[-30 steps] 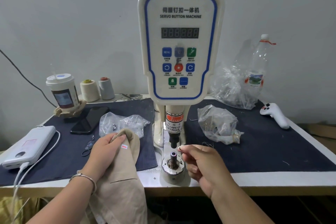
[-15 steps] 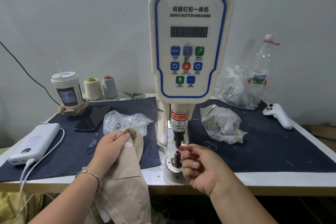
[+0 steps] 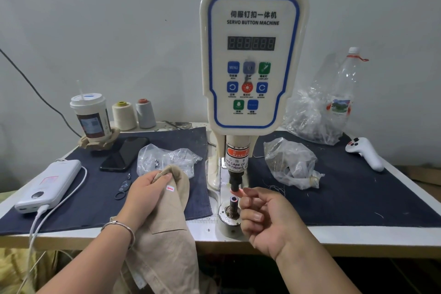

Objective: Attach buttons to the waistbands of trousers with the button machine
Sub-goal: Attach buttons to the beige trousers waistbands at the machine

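A plain grey-white wall [image 3: 95, 19] fills everything ahead of me from nine to three o'clock, evenly lit. Below it sits my white bench [image 3: 358, 234], covered with dark blue cloth [image 3: 358, 198]. A black cable [image 3: 35, 93] slants down the wall at ten o'clock.

punch–die gap [image 3: 234, 194]: right hand [image 3: 267, 219] fingertip in it | left: trousers [image 3: 167, 227] | right: plastic bag [image 3: 290, 164] near

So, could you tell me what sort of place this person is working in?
Most likely a small garment workshop. A table-mounted servo button machine stands in the middle, the left hand holds beige trousers beside it, and two thread cones sit at the back by the wall.
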A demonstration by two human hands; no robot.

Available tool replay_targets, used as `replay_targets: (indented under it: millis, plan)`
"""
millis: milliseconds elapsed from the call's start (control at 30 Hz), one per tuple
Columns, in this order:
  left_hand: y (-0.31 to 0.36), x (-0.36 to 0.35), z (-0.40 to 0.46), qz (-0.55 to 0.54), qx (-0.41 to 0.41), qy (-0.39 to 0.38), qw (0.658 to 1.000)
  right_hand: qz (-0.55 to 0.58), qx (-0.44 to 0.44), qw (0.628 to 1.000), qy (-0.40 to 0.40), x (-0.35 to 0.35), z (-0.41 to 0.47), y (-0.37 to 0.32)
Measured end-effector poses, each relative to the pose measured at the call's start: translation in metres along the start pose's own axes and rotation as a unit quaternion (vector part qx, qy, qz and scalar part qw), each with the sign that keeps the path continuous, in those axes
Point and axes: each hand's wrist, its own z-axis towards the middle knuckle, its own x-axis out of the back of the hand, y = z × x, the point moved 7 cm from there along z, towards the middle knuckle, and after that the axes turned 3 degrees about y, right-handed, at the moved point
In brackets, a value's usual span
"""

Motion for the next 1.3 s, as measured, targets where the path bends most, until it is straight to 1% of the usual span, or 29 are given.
replay_targets:
  millis: [133,267,400,500,533,567,600,633,667,733,767,833,867,933,967,1000,1033,1100,1167,1300]
  plan:
    - [0.001,-0.001,0.000,0.001,0.000,-0.005,1.000,0.018,-0.001,1.000,-0.015,-0.001,-0.004,-0.001]
    - [0.002,0.000,-0.003,-0.012,0.006,-0.009,1.000,0.022,0.046,0.999,-0.009,0.004,-0.013,0.003]
    - [0.006,0.000,-0.006,-0.021,0.013,-0.011,1.000,-0.058,0.100,0.993,0.013,0.004,-0.022,0.022]
    - [0.010,-0.001,-0.006,-0.009,0.007,-0.015,1.000,-0.172,0.146,0.974,-0.027,-0.026,-0.019,0.041]
    - [0.011,0.000,-0.005,0.000,0.003,-0.014,1.000,-0.218,0.181,0.958,-0.041,-0.042,-0.016,0.042]
    - [0.011,0.001,-0.005,0.013,-0.002,-0.013,1.000,-0.268,0.227,0.935,-0.049,-0.059,-0.011,0.040]
    - [0.011,0.002,-0.004,0.027,-0.008,-0.012,1.000,-0.321,0.283,0.903,-0.051,-0.078,-0.005,0.035]
    - [0.012,0.003,-0.003,0.038,-0.014,-0.009,0.999,-0.374,0.343,0.860,-0.045,-0.098,0.002,0.028]
    - [0.013,0.003,-0.003,0.047,-0.019,-0.007,0.999,-0.424,0.403,0.810,-0.029,-0.117,0.010,0.020]
    - [0.016,0.004,-0.003,0.067,-0.028,0.002,0.997,-0.521,0.487,0.701,0.019,-0.151,0.034,0.007]
    - [0.018,0.004,-0.004,0.074,-0.033,0.004,0.997,-0.574,0.499,0.648,0.045,-0.165,0.049,0.003]
    - [0.018,0.004,-0.003,0.068,-0.040,-0.002,0.997,-0.688,0.463,0.554,0.072,-0.185,0.087,0.003]
    - [0.017,0.003,-0.003,0.062,-0.039,-0.009,0.997,-0.738,0.427,0.517,0.071,-0.190,0.105,0.008]
    - [0.014,0.002,-0.002,0.053,-0.032,-0.017,0.998,-0.810,0.364,0.457,0.061,-0.196,0.134,0.018]
    - [0.013,0.001,-0.001,0.050,-0.029,-0.016,0.998,-0.828,0.343,0.439,0.063,-0.198,0.144,0.021]
    - [0.012,0.001,-0.001,0.051,-0.028,-0.015,0.998,-0.838,0.324,0.434,0.068,-0.199,0.153,0.023]
    - [0.012,0.001,-0.001,0.056,-0.027,-0.013,0.998,-0.841,0.305,0.441,0.075,-0.200,0.161,0.023]
    - [0.012,0.001,0.000,0.064,-0.030,-0.015,0.997,-0.836,0.273,0.467,0.087,-0.203,0.172,0.021]
    - [0.010,0.000,0.001,0.063,-0.029,-0.016,0.997,-0.830,0.263,0.483,0.096,-0.206,0.179,0.020]
    - [0.007,0.000,0.002,0.061,-0.020,-0.008,0.998,-0.837,0.250,0.478,0.088,-0.211,0.187,0.025]
